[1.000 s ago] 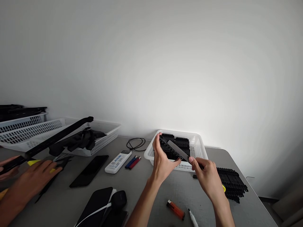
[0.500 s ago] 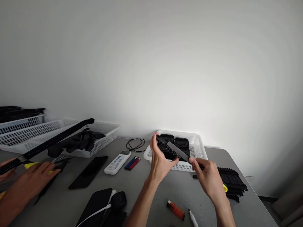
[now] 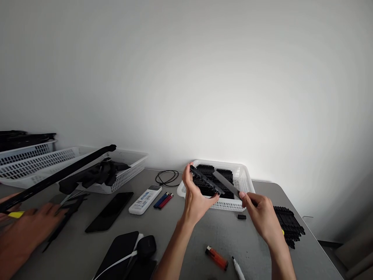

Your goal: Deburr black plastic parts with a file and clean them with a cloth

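Note:
My left hand grips a black toothed plastic strip by its two ends, between thumb and fingers, tilted down to the right. A flat file with a grey blade is held in my right hand; a yellow bit of its handle shows behind the wrist. The blade's tip is just right of the strip, seemingly apart from it. Beneath both hands stands a white basket with rows of similar black parts. More black strips lie stacked beyond my right wrist.
An orange lighter, a marker and a small black block lie nearby. Leftward are two lighters, a white device, a phone and a cable. A co-worker's hands hold a long black part.
The file has drawn back to the right, off the strip. The strip has turned slightly in my left hand. The co-worker's hand and yellow-handled tool have shifted left.

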Available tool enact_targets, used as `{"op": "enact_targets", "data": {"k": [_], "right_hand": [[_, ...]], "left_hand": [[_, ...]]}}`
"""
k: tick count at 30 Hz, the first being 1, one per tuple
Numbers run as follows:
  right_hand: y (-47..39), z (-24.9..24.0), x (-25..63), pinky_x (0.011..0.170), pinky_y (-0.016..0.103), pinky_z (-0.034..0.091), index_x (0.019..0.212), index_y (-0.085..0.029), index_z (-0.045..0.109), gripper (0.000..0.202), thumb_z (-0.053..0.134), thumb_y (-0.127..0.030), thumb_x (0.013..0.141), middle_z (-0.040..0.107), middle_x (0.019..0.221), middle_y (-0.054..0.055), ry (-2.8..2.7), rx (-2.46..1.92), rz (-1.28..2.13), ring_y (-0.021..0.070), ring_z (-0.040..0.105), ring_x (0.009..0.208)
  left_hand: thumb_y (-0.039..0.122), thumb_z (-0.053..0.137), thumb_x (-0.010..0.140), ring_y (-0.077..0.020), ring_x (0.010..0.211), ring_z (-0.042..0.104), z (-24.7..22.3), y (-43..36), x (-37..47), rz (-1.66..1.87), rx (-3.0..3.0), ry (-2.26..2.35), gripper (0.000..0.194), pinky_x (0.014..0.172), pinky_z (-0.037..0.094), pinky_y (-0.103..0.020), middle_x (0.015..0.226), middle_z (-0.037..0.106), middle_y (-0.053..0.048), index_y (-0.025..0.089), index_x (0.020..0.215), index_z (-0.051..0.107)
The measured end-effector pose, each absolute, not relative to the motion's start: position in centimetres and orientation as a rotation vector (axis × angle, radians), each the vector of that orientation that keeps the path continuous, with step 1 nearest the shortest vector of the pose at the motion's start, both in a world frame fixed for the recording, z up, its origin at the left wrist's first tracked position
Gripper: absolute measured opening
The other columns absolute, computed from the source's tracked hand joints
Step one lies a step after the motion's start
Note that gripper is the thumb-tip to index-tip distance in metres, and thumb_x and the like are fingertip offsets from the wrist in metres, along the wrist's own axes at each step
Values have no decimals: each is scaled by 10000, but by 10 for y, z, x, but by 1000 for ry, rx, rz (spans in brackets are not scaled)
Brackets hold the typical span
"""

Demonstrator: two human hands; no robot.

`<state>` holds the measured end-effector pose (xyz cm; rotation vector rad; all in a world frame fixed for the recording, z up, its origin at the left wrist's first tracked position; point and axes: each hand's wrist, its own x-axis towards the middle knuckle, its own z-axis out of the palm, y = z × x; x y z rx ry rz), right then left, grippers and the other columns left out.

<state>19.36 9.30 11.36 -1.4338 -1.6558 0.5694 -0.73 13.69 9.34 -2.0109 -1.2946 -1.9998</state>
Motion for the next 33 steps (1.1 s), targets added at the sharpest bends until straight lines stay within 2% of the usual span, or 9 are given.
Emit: {"op": "enact_targets", "data": {"k": [3,7,12,17,24,27,30,33], "right_hand": [[92,116,193,497,255,166,704,-192,554,508,492,-669,869,261,563,-52,-1542,-1381,641,109,220,537],[91,118,179,491,234,209,831,-189,611,436,600,-625,826,348,578,-51,-1493,-1284,739,112,292,549],[95,115,174,514,232,274,812,-173,629,403,640,-576,814,478,639,-20,-1553,-1170,819,119,362,587],[97,114,178,499,230,267,791,-176,611,391,646,-565,812,436,603,-38,-1542,-1178,810,111,336,562],[90,117,164,496,242,328,891,-174,633,453,632,-617,797,579,665,4,-1429,-1237,764,131,427,553],[93,118,169,488,244,347,912,-163,640,490,637,-635,780,611,689,22,-1419,-1221,789,132,450,546],[100,116,180,466,232,313,948,-143,645,530,604,-650,801,575,642,3,-1428,-1192,883,111,419,515],[105,114,188,417,224,234,1162,-114,617,653,565,-671,824,550,617,-20,-1442,-1216,1087,70,301,434]], "left_hand": [[177,826,636,-376,1479,189,94,135,-7,-1931,-2077,-1265,1249,1163,293,-574,1569,176,-218,273,1523,-50],[151,815,657,-375,1480,189,88,132,5,-1847,-2225,-1159,1243,1141,340,-561,1575,148,-234,261,1523,-71],[137,807,661,-378,1469,221,83,131,15,-1853,-2238,-1103,1226,1133,356,-553,1565,156,-252,239,1526,-56],[144,814,657,-380,1460,247,86,130,14,-1785,-2223,-1091,1228,1118,387,-541,1545,209,-261,220,1527,-49],[131,750,734,-361,1433,323,86,126,21,-1539,-2269,-892,1130,1084,445,-537,1453,375,-244,199,1531,-49],[124,748,739,-352,1422,347,87,127,18,-1536,-2267,-877,1127,1079,451,-538,1439,391,-229,227,1529,-49],[188,811,699,-364,1427,328,88,130,12,-1613,-2233,-864,1196,1088,434,-549,1451,339,-234,239,1525,-52],[257,869,636,-383,1439,280,87,134,10,-1693,-2151,-798,1263,1089,421,-568,1447,283,-231,251,1518,-35]]}}
